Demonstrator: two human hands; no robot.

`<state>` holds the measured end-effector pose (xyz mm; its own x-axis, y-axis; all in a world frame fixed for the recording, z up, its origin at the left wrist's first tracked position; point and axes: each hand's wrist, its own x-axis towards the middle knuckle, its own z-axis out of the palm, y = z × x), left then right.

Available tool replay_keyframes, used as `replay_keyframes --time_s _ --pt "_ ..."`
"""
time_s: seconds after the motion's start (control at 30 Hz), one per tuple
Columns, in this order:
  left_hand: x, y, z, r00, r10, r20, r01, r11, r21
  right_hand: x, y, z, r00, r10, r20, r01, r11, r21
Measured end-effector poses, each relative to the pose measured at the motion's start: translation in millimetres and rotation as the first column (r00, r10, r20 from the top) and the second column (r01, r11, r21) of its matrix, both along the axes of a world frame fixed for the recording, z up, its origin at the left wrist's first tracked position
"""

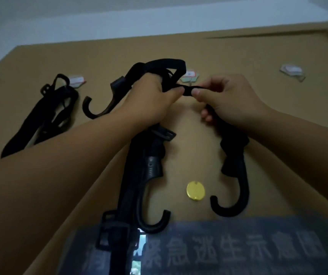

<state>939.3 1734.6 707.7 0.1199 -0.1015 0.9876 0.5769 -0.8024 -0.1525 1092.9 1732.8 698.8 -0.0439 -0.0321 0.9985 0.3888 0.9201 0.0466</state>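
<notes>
Strap: black webbing strap (pixel 165 62) with plastic buckles, held up against the brown door (pixel 268 56), centre of view.
Left hand (pixel 151 102): clenched round the bunched loops.
Right hand (pixel 228 100): thumb and forefinger pinching a short section at 3 o'clock of the left; remaining fingers curled round the tail.
Axis: roughly 12 to 6; centre hook (pixel 142 205) and right hook (pixel 244 185) hanging toward 6, tips curling upward.

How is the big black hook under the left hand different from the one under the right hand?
The left hook curls up toward the right; the right hook curls up toward the left. The left hook hangs lower, beside a buckle; the right hook hangs alone. Both are black, J-shaped, and dangle from straps gripped by the left hand and right hand.
</notes>
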Motion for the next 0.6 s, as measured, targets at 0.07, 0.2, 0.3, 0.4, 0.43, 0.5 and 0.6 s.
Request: replay_keyframes --time_s 0.07,0.2,0.3,0.4,0.43,0.5,0.6 --pt "9 1 16 0.999 -0.004 0.034 0.002 0.999 0.036 1 2 16 0.997 -0.022 -0.067 0.028 0.995 0.091" --pt "22 5 44 0.996 -0.027 0.085 0.025 0.999 0.029 6 9 42 0.977 -0.141 -0.158 0.165 0.974 0.158" --pt "28 6 61 0.993 -0.041 0.108 0.043 0.999 -0.017 7 14 60 0.959 -0.152 -0.239 0.185 0.975 0.126" --pt "32 5 73 0.988 -0.050 0.148 0.063 0.994 -0.088 5 12 71 0.947 -0.182 -0.264 0.205 0.977 0.064" --pt "34 5 75 0.987 -0.024 0.159 0.043 0.993 -0.113 6 12 73 0.943 -0.194 -0.272 0.213 0.976 0.040" --pt "37 1 77 0.986 0.009 0.169 0.022 0.983 -0.184 7 12 72 0.926 -0.272 -0.261 0.281 0.960 -0.005" --pt "41 -4 71 0.987 0.064 0.148 -0.024 0.965 -0.260 5 6 62 0.943 -0.270 -0.195 0.259 0.963 -0.080"
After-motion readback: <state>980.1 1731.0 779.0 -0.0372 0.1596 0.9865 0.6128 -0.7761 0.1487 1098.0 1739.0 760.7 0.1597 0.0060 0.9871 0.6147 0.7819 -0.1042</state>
